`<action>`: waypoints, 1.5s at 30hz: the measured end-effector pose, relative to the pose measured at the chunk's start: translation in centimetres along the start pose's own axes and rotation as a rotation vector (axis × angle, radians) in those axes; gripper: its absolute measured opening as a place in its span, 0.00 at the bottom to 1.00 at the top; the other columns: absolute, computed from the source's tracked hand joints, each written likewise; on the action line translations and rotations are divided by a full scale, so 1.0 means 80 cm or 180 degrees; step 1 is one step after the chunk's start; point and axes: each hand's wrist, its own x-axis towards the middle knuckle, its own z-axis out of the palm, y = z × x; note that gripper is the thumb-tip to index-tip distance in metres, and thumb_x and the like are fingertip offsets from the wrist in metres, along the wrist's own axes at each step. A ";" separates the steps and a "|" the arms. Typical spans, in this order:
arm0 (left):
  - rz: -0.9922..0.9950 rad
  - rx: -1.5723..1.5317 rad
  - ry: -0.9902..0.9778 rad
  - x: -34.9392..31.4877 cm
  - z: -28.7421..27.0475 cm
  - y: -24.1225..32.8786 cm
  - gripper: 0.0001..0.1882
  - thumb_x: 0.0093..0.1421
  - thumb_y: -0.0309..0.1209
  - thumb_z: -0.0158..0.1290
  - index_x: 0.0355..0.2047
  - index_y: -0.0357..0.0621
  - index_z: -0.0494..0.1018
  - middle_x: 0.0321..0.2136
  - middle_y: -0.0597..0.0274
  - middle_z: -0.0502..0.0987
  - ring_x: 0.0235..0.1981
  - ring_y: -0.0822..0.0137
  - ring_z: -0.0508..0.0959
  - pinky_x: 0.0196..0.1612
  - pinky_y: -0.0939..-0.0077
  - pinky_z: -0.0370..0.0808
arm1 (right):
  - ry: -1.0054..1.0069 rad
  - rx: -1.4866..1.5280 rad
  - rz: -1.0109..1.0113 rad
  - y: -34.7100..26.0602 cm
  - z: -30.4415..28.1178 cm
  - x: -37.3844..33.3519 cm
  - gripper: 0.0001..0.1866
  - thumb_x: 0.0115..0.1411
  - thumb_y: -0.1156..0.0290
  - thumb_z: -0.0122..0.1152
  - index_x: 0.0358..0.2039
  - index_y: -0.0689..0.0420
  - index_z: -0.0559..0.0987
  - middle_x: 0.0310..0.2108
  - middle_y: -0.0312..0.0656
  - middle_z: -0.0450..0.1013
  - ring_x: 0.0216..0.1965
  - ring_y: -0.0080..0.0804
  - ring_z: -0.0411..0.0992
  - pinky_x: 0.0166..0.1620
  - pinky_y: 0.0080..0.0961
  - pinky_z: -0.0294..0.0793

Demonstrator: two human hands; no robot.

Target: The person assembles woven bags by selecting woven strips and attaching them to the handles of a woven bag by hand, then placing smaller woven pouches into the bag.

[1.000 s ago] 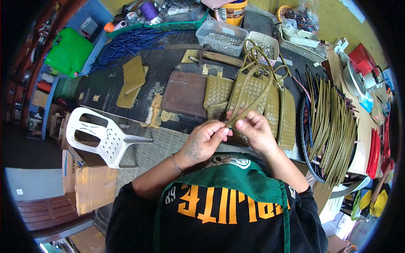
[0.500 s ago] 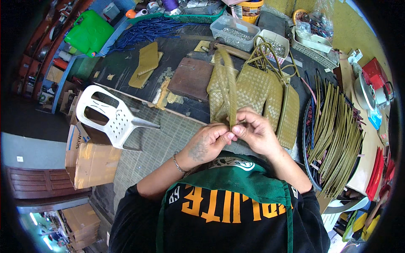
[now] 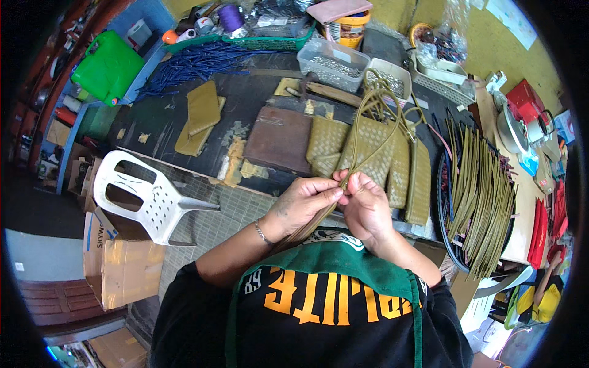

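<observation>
Both hands meet in front of my chest, pinching thin olive leather straps. My left hand grips them between thumb and fingers, and more strap lengths run below it toward my lap. My right hand is closed on the same straps, its thumb beside the left thumb. From my fingers the straps rise over an olive woven bag on the table, looping near its top. Where they end among the bag's own thin handles I cannot tell. Other olive woven pieces lie against the bag.
Left of the bag lies a brown flat slab, with olive pouches farther left. Tubs of metal bits stand behind. A round basket of olive straps is at right; a white plastic chair stands at left.
The upright, blurred strap between my hands has given way to thin straps looping up over the bag, with lengths trailing below my left hand. The whole view has shifted slightly.
</observation>
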 end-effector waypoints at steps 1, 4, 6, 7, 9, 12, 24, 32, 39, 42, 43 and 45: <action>0.0071 -0.0072 0.0011 -0.001 -0.010 -0.005 0.10 0.57 0.27 0.42 0.35 0.33 0.70 0.30 0.65 0.73 0.32 0.79 0.70 0.35 0.85 0.68 | -0.0066 -0.0621 -0.0286 0.005 0.006 0.005 0.07 0.56 0.70 0.47 0.30 0.60 0.70 0.36 0.38 0.68 0.31 0.18 0.64 0.33 0.16 0.64; 0.0111 0.1300 0.0056 -0.007 -0.044 0.016 0.10 0.56 0.30 0.44 0.29 0.35 0.72 0.25 0.64 0.74 0.29 0.78 0.71 0.33 0.81 0.68 | -0.0347 -0.2687 -0.1127 0.019 0.015 0.018 0.09 0.58 0.72 0.42 0.31 0.63 0.69 0.38 0.42 0.68 0.34 0.22 0.65 0.38 0.18 0.65; 0.0727 0.1812 -0.0133 -0.001 -0.062 0.024 0.11 0.52 0.33 0.49 0.23 0.35 0.70 0.18 0.55 0.70 0.18 0.70 0.69 0.23 0.74 0.65 | -0.0103 -0.3182 -0.1602 0.031 0.017 0.024 0.09 0.58 0.73 0.41 0.33 0.64 0.69 0.35 0.42 0.68 0.37 0.25 0.65 0.40 0.20 0.65; 0.0901 0.1699 -0.0155 0.003 -0.068 0.022 0.11 0.51 0.32 0.50 0.22 0.34 0.69 0.17 0.50 0.69 0.18 0.63 0.70 0.23 0.73 0.65 | -0.0116 -0.2785 -0.1820 0.041 0.018 0.031 0.09 0.58 0.73 0.41 0.32 0.64 0.69 0.35 0.42 0.67 0.37 0.26 0.64 0.41 0.21 0.64; 0.1279 0.1462 -0.0252 0.006 -0.087 0.032 0.09 0.50 0.29 0.50 0.23 0.32 0.70 0.21 0.46 0.71 0.23 0.61 0.75 0.28 0.74 0.69 | -0.0259 -0.1917 -0.1823 0.054 0.031 0.047 0.07 0.57 0.74 0.42 0.31 0.64 0.69 0.35 0.44 0.66 0.38 0.29 0.64 0.43 0.23 0.61; 0.2174 0.1623 -0.1071 0.021 -0.130 0.073 0.10 0.51 0.31 0.50 0.30 0.36 0.72 0.29 0.54 0.74 0.33 0.65 0.74 0.39 0.77 0.69 | -0.0074 -0.1585 -0.2199 0.054 0.061 0.063 0.10 0.57 0.68 0.43 0.30 0.62 0.69 0.32 0.44 0.66 0.36 0.36 0.65 0.43 0.29 0.63; -0.1756 0.3341 0.3681 0.020 -0.475 0.028 0.27 0.43 0.50 0.54 0.37 0.43 0.71 0.43 0.54 0.64 0.46 0.55 0.63 0.44 0.57 0.65 | 0.2359 -0.4356 -0.1873 -0.223 0.029 0.040 0.12 0.58 0.62 0.42 0.30 0.57 0.69 0.25 0.36 0.64 0.28 0.24 0.63 0.31 0.20 0.63; 0.1526 -0.1238 0.3442 0.007 -0.615 -0.069 0.09 0.49 0.34 0.45 0.31 0.45 0.66 0.27 0.61 0.67 0.30 0.60 0.68 0.34 0.66 0.68 | 0.2010 -0.4787 -0.0945 -0.099 -0.085 0.194 0.19 0.53 0.59 0.51 0.35 0.63 0.74 0.30 0.38 0.72 0.31 0.23 0.65 0.37 0.22 0.64; 0.1167 0.1688 0.3317 -0.002 -0.452 0.075 0.14 0.49 0.19 0.48 0.38 0.33 0.63 0.35 0.57 0.71 0.34 0.70 0.70 0.39 0.79 0.65 | 0.0939 -0.2304 -0.0752 -0.151 -0.115 0.156 0.18 0.55 0.63 0.48 0.36 0.66 0.72 0.34 0.40 0.71 0.35 0.25 0.67 0.42 0.19 0.62; 0.1254 0.1174 0.3112 -0.027 -0.372 0.111 0.14 0.50 0.20 0.48 0.39 0.33 0.63 0.35 0.58 0.71 0.34 0.70 0.70 0.40 0.79 0.65 | 0.0997 -0.2111 -0.0600 -0.158 -0.130 0.150 0.16 0.54 0.65 0.48 0.37 0.65 0.73 0.36 0.42 0.71 0.37 0.28 0.68 0.44 0.21 0.62; 0.1213 0.1208 0.3159 -0.041 -0.367 0.116 0.14 0.51 0.20 0.47 0.39 0.33 0.63 0.36 0.58 0.71 0.35 0.70 0.70 0.41 0.79 0.64 | 0.0937 -0.2220 -0.0459 -0.156 -0.120 0.150 0.16 0.53 0.66 0.48 0.37 0.65 0.73 0.36 0.42 0.71 0.37 0.28 0.68 0.43 0.21 0.62; 0.1364 0.1240 0.3095 -0.060 -0.329 0.124 0.14 0.51 0.20 0.47 0.40 0.33 0.63 0.36 0.58 0.71 0.36 0.70 0.70 0.41 0.79 0.64 | 0.0869 -0.2516 -0.0344 -0.155 -0.115 0.149 0.15 0.52 0.68 0.47 0.37 0.64 0.73 0.36 0.42 0.71 0.38 0.28 0.67 0.44 0.22 0.62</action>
